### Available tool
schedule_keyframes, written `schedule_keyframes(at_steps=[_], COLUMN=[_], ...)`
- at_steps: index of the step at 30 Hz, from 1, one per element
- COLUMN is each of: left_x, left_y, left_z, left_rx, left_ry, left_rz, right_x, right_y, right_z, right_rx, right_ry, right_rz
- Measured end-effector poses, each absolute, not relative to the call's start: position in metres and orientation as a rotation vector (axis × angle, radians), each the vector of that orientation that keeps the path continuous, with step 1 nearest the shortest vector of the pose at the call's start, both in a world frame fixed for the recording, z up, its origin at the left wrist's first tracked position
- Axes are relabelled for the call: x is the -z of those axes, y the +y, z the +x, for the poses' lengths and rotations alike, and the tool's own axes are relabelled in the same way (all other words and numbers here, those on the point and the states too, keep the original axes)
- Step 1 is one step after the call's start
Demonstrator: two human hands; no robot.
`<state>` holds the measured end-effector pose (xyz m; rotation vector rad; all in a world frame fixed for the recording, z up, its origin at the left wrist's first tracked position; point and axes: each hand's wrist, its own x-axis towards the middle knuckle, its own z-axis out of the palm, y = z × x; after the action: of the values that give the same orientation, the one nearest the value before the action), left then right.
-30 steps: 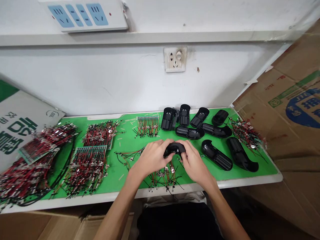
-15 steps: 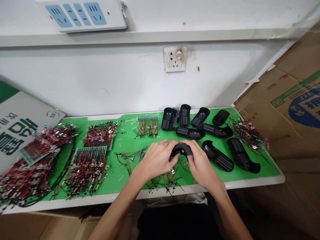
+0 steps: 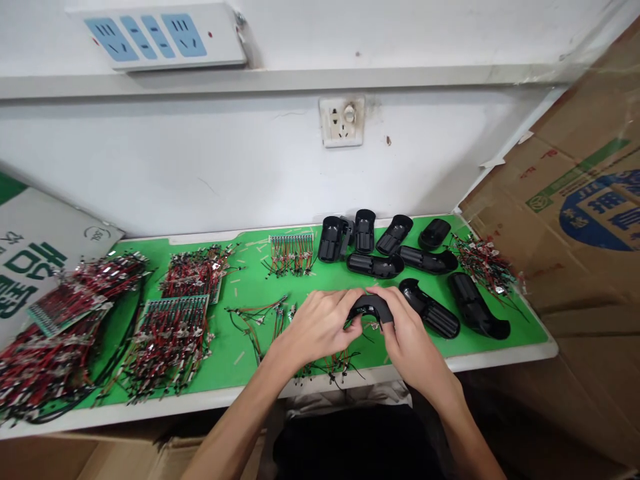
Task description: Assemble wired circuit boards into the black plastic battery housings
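Observation:
A curved black plastic housing [image 3: 374, 306] is held between both hands above the green mat, its hollow side towards me. My left hand [image 3: 326, 325] grips its left end, thumb below and fingers over the top. At the other end my right hand [image 3: 411, 333] is closed on it, with the thumb along the near edge. Both hands partly hide the housing, and its inside is too dark to make out. Wired circuit boards [image 3: 334, 366] lie on the mat under the hands, partly covered. Just right of my right hand rests another black housing [image 3: 431, 312].
More black housings [image 3: 375, 265] lie at the back right. Wired boards are piled at the left [image 3: 173, 347], with a row of them [image 3: 291, 253] at the back and a bundle [image 3: 485, 263] at the right. A cardboard box [image 3: 565, 267] borders the table's right side.
The view has shifted slightly. The hands have moved a little relative to the table, and the black housing stays gripped between them.

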<state>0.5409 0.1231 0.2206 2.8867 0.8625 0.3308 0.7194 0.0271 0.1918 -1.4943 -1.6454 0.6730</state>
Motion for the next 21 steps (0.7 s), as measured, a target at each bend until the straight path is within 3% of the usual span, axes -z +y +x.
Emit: schedule_keyframes(at_steps=[6,11,16,21], left_x=[-0.226,-0.218,-0.165,-0.137], left_y=[0.116,0.084,0.053,0.065], left_z=[0.541,0.527,0.508,0.493], left_rx=[-0.427,-1.037,-0.614,-0.46], left_ry=[0.897,1.115,1.295,1.261], left_rz=[2.933,2.74,2.711,2.739], right_x=[-0.194,-0.18,-0.153,-0.139], right_y=[0.026,-0.002,-0.067,-0.115], right_z=[0.719,0.75,0.807,0.828], right_rx=[-0.631,-0.642,-0.714,-0.943], right_ry=[-1.643,-1.292,-0.732,-0.533], right_rz=[-1.487,-1.638,-1.715,-1.651])
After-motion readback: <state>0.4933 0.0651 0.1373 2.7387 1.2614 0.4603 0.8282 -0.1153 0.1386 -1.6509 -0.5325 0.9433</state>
